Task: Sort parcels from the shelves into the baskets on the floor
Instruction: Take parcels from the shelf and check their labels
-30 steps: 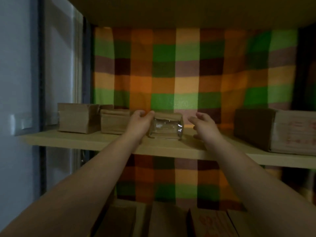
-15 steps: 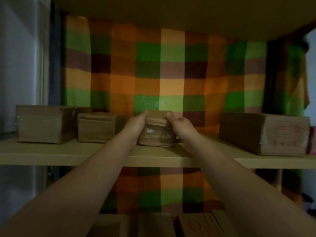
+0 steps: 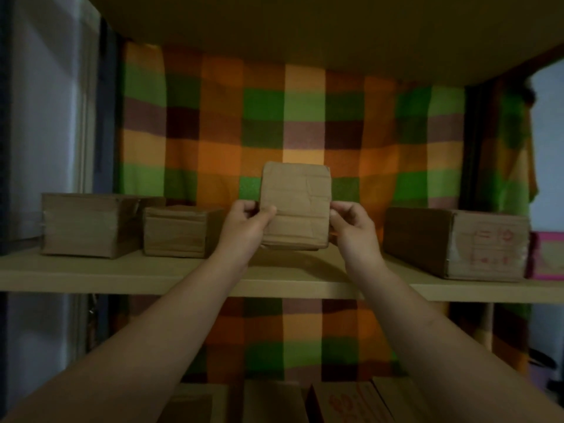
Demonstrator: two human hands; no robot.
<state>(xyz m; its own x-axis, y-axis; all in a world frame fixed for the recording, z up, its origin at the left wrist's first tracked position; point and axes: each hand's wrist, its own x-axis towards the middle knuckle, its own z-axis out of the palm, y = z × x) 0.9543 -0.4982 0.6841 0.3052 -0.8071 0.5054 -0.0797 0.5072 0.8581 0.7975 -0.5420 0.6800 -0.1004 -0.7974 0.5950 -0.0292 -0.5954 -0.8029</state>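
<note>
I see the small square brown cardboard parcel (image 3: 295, 206) standing on edge over the middle of the pale wooden shelf board (image 3: 122, 274), its creased face turned flat toward the head camera. I judge this is so it can be checked before sorting. Whether its lower edge touches the board, I cannot tell. The left hand (image 3: 247, 225) grips the left edge, thumb curled over the front and fingers behind. The right hand (image 3: 354, 227) pinches the right edge likewise — a two-sided hold that keeps the parcel square. Just beside the left hand sits a medium brown cardboard box (image 3: 177, 232), then a larger brown cardboard box (image 3: 82, 224). To the right lies a long brown carton with red print (image 3: 451, 242). An orange-and-green checked cloth (image 3: 305, 117) hangs behind — no floor baskets are in view.
</note>
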